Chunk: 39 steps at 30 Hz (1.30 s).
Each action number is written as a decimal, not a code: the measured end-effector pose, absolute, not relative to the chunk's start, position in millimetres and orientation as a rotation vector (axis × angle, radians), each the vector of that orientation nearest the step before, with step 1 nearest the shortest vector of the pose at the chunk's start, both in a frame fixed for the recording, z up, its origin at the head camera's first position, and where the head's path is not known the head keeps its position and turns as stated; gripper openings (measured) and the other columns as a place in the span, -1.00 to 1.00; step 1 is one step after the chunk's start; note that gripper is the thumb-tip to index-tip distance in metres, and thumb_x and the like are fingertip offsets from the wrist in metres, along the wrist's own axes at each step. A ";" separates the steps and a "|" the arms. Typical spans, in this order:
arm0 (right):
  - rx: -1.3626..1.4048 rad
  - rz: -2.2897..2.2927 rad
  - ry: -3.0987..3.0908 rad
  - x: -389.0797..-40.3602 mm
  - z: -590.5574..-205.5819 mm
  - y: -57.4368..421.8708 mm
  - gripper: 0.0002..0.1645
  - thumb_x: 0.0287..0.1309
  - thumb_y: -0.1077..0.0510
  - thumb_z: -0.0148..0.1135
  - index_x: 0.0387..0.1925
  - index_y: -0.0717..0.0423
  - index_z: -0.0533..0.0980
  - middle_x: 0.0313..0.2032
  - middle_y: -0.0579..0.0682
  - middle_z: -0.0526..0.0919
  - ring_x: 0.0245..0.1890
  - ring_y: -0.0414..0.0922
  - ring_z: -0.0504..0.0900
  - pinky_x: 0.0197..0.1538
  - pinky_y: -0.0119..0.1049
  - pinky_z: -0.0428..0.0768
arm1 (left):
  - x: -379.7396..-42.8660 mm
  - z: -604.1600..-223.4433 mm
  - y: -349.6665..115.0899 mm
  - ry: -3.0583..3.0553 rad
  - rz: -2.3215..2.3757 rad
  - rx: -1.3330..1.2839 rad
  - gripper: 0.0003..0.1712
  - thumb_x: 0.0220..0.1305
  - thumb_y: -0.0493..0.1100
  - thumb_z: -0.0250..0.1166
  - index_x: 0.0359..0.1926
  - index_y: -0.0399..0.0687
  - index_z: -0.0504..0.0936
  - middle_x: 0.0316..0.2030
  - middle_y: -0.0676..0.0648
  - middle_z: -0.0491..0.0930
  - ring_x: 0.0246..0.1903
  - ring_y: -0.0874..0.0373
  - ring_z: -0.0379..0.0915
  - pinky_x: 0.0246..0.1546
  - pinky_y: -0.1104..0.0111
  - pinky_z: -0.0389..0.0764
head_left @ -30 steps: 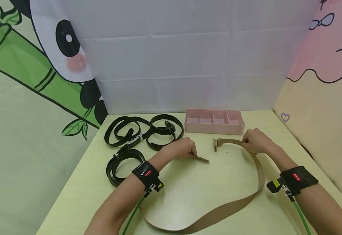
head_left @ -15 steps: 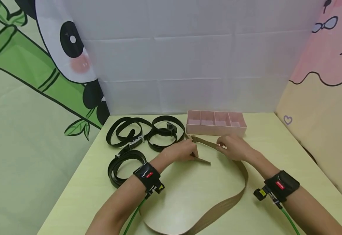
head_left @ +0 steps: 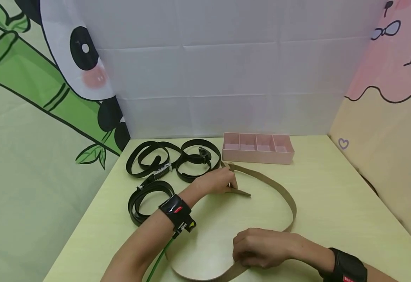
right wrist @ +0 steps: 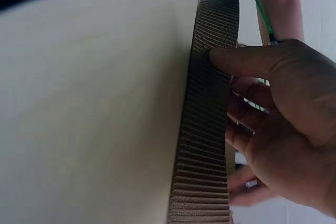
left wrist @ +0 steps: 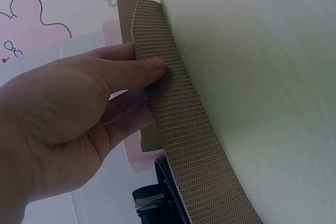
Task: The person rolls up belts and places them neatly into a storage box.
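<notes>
A tan woven belt (head_left: 279,190) stands on edge in a wide loop on the table. Near its tip, my left hand (head_left: 214,181) pinches it; the left wrist view shows the thumb (left wrist: 152,69) on the webbing (left wrist: 181,129) and fingers behind. The belt's other end lies just beyond this hand, its buckle mostly hidden. Low in the head view, my right hand (head_left: 261,247) pinches the near stretch of the loop. From the right wrist, the thumb (right wrist: 231,60) presses one face of the strap (right wrist: 202,129), fingers on the other side.
Black belts with buckles lie loosely coiled (head_left: 200,141) at the back left, another coil (head_left: 134,205) beside my left forearm. A pink four-part box (head_left: 258,156) stands at the back. Printed cloth (head_left: 198,70) hangs behind the table (head_left: 332,196).
My right hand has brought the buckle end leftward to my left hand, let go of it, and come down to the near side of the loop. My left hand stays in place.
</notes>
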State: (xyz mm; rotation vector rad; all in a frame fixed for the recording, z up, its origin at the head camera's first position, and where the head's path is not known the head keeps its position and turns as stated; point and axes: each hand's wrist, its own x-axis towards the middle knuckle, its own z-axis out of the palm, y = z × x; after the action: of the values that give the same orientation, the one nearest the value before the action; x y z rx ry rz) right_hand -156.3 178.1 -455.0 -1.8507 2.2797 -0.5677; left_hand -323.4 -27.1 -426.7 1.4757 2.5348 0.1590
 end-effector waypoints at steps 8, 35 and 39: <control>-1.769 -0.314 2.787 -173.0 -446.5 221.1 -0.68 0.18 0.28 0.66 -0.44 -0.23 0.74 -0.37 -0.30 0.53 -0.33 -0.41 0.37 -0.16 -0.49 0.48 | -325.8 -430.0 -36.1 2.556 0.160 1.457 -0.83 0.44 -0.33 0.55 -0.16 0.04 0.98 -0.22 0.09 0.87 -0.18 0.31 0.65 -0.08 0.45 0.67; 0.102 -0.643 3.189 -229.5 -447.9 352.4 -0.72 0.36 0.16 0.20 -0.34 0.33 0.39 -0.55 0.07 0.37 -0.53 0.01 0.39 -0.51 -0.15 0.33 | -285.8 -448.0 -66.7 2.526 0.432 1.565 -0.88 0.50 -0.30 0.49 -0.24 -0.03 0.87 -0.33 0.09 0.83 -0.31 0.40 0.62 -0.15 0.55 0.62; 0.165 -0.712 3.121 -237.7 -448.3 378.6 -0.76 0.32 0.21 0.10 -0.36 0.34 0.34 -0.56 0.05 0.35 -0.54 0.00 0.37 -0.51 -0.17 0.36 | -285.2 -448.8 -66.1 2.530 0.413 1.566 -0.87 0.50 -0.29 0.49 -0.26 -0.03 0.86 -0.35 0.10 0.81 -0.33 0.40 0.57 -0.18 0.55 0.59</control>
State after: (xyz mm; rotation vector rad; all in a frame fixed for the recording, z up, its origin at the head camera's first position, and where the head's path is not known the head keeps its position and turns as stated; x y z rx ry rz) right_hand -237.7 378.6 -448.3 0.1652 3.1213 -0.7120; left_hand -285.2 -66.1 -448.8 1.5664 2.5304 0.4126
